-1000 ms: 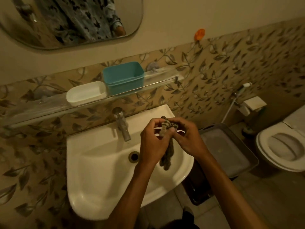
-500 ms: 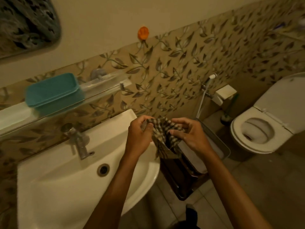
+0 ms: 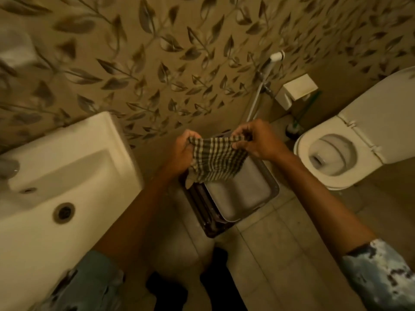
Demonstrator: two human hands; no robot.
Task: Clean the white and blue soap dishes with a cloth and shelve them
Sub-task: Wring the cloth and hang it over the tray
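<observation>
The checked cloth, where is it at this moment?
Head view, centre: the cloth is stretched between the left hand and right hand, above the bin standing between sink and toilet.

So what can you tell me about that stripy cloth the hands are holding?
The cloth is checked, dark and pale stripes crossing, and looks like soft woven fabric. It is spread out between two hands: the left hand grips one top corner, the right hand pinches the other. Its lower edge hangs loose, above a grey-topped bin.
</observation>
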